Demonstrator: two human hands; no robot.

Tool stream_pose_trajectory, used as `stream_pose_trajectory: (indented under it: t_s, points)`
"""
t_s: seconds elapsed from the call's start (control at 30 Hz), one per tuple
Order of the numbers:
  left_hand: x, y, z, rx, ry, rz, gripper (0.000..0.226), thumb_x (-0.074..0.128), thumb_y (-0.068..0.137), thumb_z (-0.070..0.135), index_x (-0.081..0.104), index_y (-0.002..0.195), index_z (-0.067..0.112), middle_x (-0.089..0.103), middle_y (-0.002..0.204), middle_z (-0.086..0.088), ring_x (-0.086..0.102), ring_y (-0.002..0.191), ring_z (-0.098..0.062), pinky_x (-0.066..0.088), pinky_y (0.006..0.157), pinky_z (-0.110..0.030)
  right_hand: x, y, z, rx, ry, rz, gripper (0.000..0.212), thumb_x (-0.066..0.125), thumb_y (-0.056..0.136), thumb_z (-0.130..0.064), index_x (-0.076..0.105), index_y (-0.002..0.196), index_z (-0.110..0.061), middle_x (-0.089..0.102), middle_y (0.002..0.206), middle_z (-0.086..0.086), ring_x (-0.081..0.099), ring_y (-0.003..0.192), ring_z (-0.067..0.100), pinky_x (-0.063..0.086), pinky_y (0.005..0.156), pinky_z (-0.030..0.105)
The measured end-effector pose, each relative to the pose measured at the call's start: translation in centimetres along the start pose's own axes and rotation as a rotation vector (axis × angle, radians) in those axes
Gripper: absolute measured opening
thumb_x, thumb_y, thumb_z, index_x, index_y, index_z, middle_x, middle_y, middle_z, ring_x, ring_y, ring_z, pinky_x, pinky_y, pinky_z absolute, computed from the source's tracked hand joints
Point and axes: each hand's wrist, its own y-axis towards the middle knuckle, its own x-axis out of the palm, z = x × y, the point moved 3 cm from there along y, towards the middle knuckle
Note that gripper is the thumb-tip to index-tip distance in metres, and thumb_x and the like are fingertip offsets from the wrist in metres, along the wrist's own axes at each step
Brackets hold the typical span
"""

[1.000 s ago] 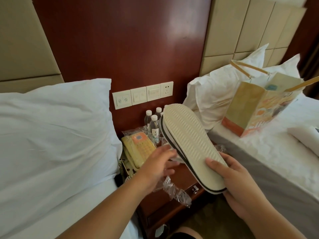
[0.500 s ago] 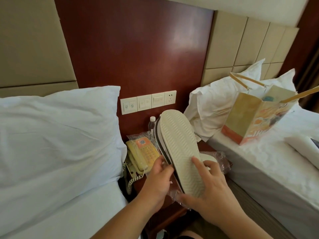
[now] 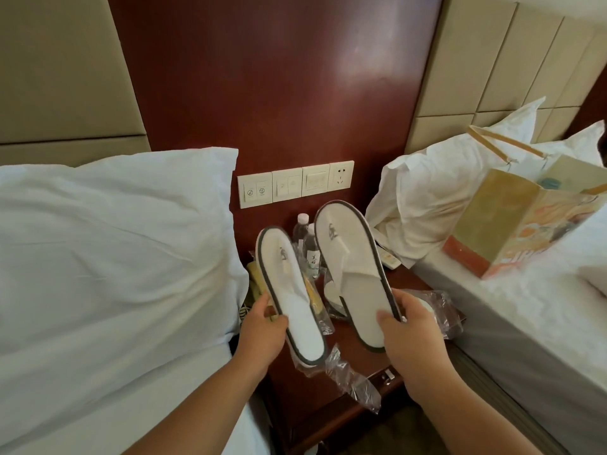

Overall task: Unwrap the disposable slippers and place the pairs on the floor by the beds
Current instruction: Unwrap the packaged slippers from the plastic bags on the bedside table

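Observation:
I hold two white disposable slippers with dark trim, tops up, above the nightstand point(image 3: 348, 366). My left hand point(image 3: 262, 333) grips the left slipper point(image 3: 289, 287) by its toe end. My right hand point(image 3: 410, 330) grips the right slipper point(image 3: 353, 267) at its toe strap. The two slippers are apart, heels pointing toward the wall. An empty clear plastic wrapper point(image 3: 351, 379) hangs over the nightstand's front edge. Another wrapped slipper pack point(image 3: 433, 307) lies on the nightstand behind my right hand.
Two water bottles point(image 3: 307, 244) and a yellow phone point(image 3: 254, 287) stand at the back of the nightstand. A bed with a white pillow point(image 3: 108, 244) is at left. The right bed point(image 3: 525, 307) carries pillows and a paper gift bag point(image 3: 519, 221). Switch panels point(image 3: 295, 183) sit on the wall.
The pair was stacked sole-up in both hands. Now the slippers are separated and turned top-up, one in each hand. My view has tilted down.

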Motion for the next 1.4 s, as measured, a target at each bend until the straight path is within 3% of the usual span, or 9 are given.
stream_pose_trajectory:
  t_s: [0.07, 0.23, 0.4, 0.57, 0.73, 0.87, 1.0, 1.2, 1.4]
  points:
    - [-0.1, 1.5, -1.5, -0.028, 0.024, 0.003, 0.057, 0.063, 0.088, 0.007, 0.048, 0.138, 0.029, 0.065, 0.116, 0.003, 0.062, 0.101, -0.018, 0.056, 0.085, -0.042, 0.8, 1.0, 1.6, 0.107, 0.085, -0.045, 0.038, 0.057, 0.096, -0.015, 0.056, 0.128, -0.034, 0.063, 0.108, -0.012, 0.062, 0.099, 0.016, 0.059, 0.083, 0.044]
    - [0.1, 3.7, -4.4, -0.044, 0.101, 0.038, 0.062, 0.07, 0.085, 0.015, 0.045, 0.141, 0.021, 0.069, 0.105, 0.008, 0.066, 0.094, -0.016, 0.054, 0.087, -0.043, 2.6, 2.5, 4.2, 0.28, 0.234, -0.145, 0.038, 0.058, 0.096, -0.012, 0.057, 0.128, -0.033, 0.066, 0.113, -0.002, 0.066, 0.098, 0.025, 0.062, 0.067, 0.043]
    - [1.0, 4.0, -6.5, -0.03, 0.106, 0.067, 0.052, 0.074, 0.083, 0.013, 0.056, 0.132, 0.018, 0.066, 0.089, 0.005, 0.067, 0.077, -0.013, 0.061, 0.067, -0.037, 5.7, 3.7, 5.5, 0.372, 0.336, -0.194, 0.051, 0.057, 0.093, -0.004, 0.052, 0.123, -0.045, 0.063, 0.11, 0.002, 0.069, 0.093, 0.032, 0.061, 0.07, 0.055]
    - [1.4, 3.7, -8.0, -0.047, 0.175, 0.044, 0.045, 0.073, 0.084, 0.019, 0.059, 0.127, 0.025, 0.065, 0.08, 0.003, 0.063, 0.066, -0.006, 0.06, 0.066, -0.039, 9.7, 5.0, 7.1, 0.385, 0.337, -0.179, 0.055, 0.054, 0.093, 0.0, 0.053, 0.132, -0.039, 0.06, 0.106, -0.006, 0.066, 0.09, 0.019, 0.058, 0.064, 0.032]
    - [0.3, 3.5, -7.4, -0.066, 0.175, 0.076, 0.045, 0.062, 0.09, 0.023, 0.052, 0.133, 0.028, 0.064, 0.094, 0.006, 0.064, 0.084, -0.018, 0.057, 0.074, -0.039, 12.2, 5.6, 9.2, 0.28, 0.102, -0.227, 0.053, 0.057, 0.093, -0.008, 0.049, 0.14, -0.032, 0.061, 0.129, 0.0, 0.063, 0.103, 0.018, 0.056, 0.082, 0.031]
    - [-1.1, 2.9, -5.8, -0.035, 0.204, 0.07, 0.039, 0.058, 0.091, 0.023, 0.052, 0.128, 0.035, 0.062, 0.096, 0.007, 0.062, 0.07, -0.012, 0.047, 0.05, -0.019, 13.3, 6.0, 10.6, 0.164, -0.239, -0.339, 0.06, 0.061, 0.089, -0.025, 0.041, 0.144, -0.036, 0.036, 0.139, 0.005, 0.052, 0.113, 0.026, 0.052, 0.089, 0.036]
    - [-1.5, 2.4, -4.0, -0.006, 0.173, 0.041, 0.034, 0.06, 0.09, 0.021, 0.054, 0.117, 0.041, 0.061, 0.093, 0.009, 0.06, 0.063, -0.005, 0.049, 0.047, -0.016, 13.8, 6.6, 11.6, 0.152, -0.353, -0.394, 0.065, 0.062, 0.085, -0.034, 0.038, 0.146, -0.038, 0.031, 0.143, 0.004, 0.045, 0.124, 0.031, 0.05, 0.098, 0.046]
    - [-0.1, 1.8, -2.3, 0.077, 0.214, 0.002, 0.027, 0.062, 0.088, 0.028, 0.056, 0.104, 0.048, 0.058, 0.093, 0.014, 0.057, 0.073, 0.0, 0.043, 0.053, -0.007, 13.1, 7.2, 12.0, 0.099, -0.284, -0.357, 0.064, 0.065, 0.083, -0.032, 0.043, 0.143, -0.039, 0.038, 0.126, -0.004, 0.052, 0.11, 0.021, 0.053, 0.082, 0.031]
    - [1.7, 1.3, -1.9, 0.107, 0.175, -0.02, 0.025, 0.065, 0.086, 0.026, 0.059, 0.098, 0.047, 0.059, 0.093, 0.012, 0.054, 0.064, 0.006, 0.041, 0.053, -0.005, 9.7, 8.9, 11.8, -0.003, -0.337, -0.291, 0.061, 0.066, 0.082, -0.034, 0.046, 0.14, -0.035, 0.039, 0.136, -0.003, 0.051, 0.099, 0.012, 0.047, 0.072, 0.02]
